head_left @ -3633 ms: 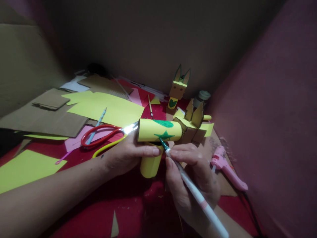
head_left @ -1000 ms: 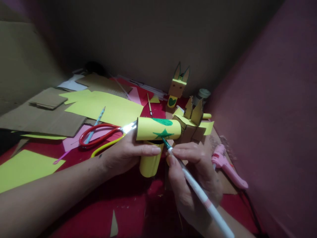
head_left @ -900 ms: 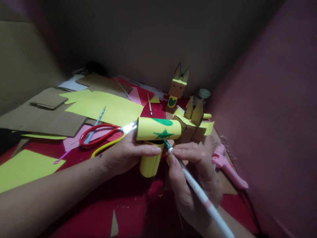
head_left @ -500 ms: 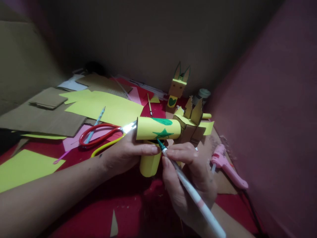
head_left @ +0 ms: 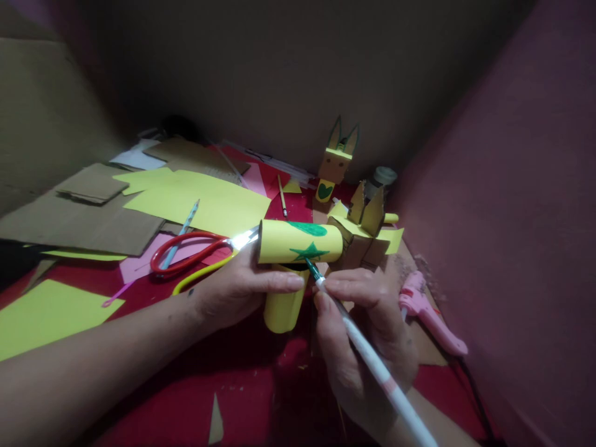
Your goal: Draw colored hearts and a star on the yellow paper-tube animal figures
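Observation:
My left hand (head_left: 242, 288) is closed around a yellow paper-covered tube figure (head_left: 298, 243), thumb along its underside. The horizontal tube carries a green star and a green blob, and a yellow leg tube (head_left: 282, 310) hangs below it. A cardboard head with ears (head_left: 365, 233) joins its right end. My right hand (head_left: 367, 329) pinches a white and pink marker (head_left: 372, 363). The marker's green tip touches the tube just under the star.
Red-handled scissors (head_left: 186, 251) lie left of the figure on a red surface. Yellow paper sheets (head_left: 200, 202) and cardboard pieces (head_left: 79, 217) lie behind. A second cardboard figure (head_left: 334, 164) stands at the back. A pink glue gun (head_left: 431, 313) lies right, by a maroon wall.
The marker tip shifted left along the tube's underside half a second ago and is now back to the right, below the star. My left hand and the figure have stayed almost still.

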Demonstrator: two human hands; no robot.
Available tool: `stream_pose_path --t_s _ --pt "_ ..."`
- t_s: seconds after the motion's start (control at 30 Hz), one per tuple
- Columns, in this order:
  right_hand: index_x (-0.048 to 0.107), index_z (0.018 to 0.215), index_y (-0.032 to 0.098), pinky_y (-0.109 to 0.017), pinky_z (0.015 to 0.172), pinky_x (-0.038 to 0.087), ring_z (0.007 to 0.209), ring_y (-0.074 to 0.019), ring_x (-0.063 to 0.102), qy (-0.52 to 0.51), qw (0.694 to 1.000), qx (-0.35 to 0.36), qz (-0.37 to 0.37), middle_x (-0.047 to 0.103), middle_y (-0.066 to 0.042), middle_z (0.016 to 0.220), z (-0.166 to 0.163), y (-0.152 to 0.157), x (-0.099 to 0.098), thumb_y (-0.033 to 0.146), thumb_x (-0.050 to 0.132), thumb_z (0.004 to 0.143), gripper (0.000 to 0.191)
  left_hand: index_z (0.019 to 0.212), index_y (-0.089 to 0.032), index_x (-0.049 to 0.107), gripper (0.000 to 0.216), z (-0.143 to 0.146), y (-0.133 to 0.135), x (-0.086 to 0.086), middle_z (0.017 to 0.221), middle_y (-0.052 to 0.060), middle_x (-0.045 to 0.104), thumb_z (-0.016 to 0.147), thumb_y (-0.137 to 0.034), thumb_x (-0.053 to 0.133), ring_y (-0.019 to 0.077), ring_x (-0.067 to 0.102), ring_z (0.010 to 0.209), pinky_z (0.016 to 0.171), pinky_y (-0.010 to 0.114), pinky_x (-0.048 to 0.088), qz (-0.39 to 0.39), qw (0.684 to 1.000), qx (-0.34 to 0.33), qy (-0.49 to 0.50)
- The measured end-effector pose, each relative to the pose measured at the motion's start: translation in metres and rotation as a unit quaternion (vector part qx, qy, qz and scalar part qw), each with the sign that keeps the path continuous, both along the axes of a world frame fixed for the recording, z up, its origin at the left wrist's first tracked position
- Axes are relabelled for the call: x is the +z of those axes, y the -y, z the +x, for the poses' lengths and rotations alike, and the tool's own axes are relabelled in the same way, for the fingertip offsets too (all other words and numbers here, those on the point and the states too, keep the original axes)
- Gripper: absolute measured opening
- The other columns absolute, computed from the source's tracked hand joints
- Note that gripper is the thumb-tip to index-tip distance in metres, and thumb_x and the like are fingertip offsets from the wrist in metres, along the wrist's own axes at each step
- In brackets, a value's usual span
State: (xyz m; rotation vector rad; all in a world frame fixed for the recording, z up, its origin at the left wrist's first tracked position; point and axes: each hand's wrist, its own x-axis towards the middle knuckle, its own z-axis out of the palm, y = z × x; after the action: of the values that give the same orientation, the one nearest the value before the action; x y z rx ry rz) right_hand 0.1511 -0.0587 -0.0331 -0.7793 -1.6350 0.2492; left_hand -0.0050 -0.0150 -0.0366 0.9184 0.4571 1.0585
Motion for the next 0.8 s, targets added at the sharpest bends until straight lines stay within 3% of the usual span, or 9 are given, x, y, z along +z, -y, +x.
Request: stream_pose_path --t_s 0.23,0.5,0.8 --pt "0.061 0.102 0.023 -0.033 0.070 0.055 0.080 -0.0163 0.066 0.028 1.000 0.004 -0.003 0.068 -0.003 0.088 0.0013 0.0019 0.0010 0.003 0.060 0.089 0.023 0.117 -0.019 0.076 0.043 0.0006 -0.0007 -0.0005 0.106 0.009 0.081 0.075 -0.014 0.082 0.0287 0.075 0.103 0.089 0.032 0.060 0.025 1.000 -0.002 0.001" --pt "0.062 0.103 0.022 -0.032 0.072 0.055 0.083 -0.0158 0.066 0.005 1.000 0.006 0.005 0.067 -0.002 0.088 0.0019 0.0005 -0.0009 0.004 0.062 0.088 0.023 0.116 -0.019 0.076 0.046 0.0006 0.0000 0.0005 0.099 0.007 0.082 0.071 -0.013 0.084 0.0258 0.077 0.096 0.090 0.032 0.060 -0.005 1.000 0.010 -0.007" --pt "0.061 0.102 0.023 -0.035 0.072 0.055 0.081 -0.0170 0.066 0.036 0.999 0.008 0.001 0.069 -0.003 0.088 0.0008 0.0015 -0.0002 0.004 0.060 0.089 0.023 0.114 -0.018 0.077 0.042 0.0006 -0.0008 -0.0004 0.103 0.009 0.082 0.073 -0.012 0.082 0.0277 0.076 0.100 0.090 0.033 0.059 0.011 1.000 0.002 0.005"
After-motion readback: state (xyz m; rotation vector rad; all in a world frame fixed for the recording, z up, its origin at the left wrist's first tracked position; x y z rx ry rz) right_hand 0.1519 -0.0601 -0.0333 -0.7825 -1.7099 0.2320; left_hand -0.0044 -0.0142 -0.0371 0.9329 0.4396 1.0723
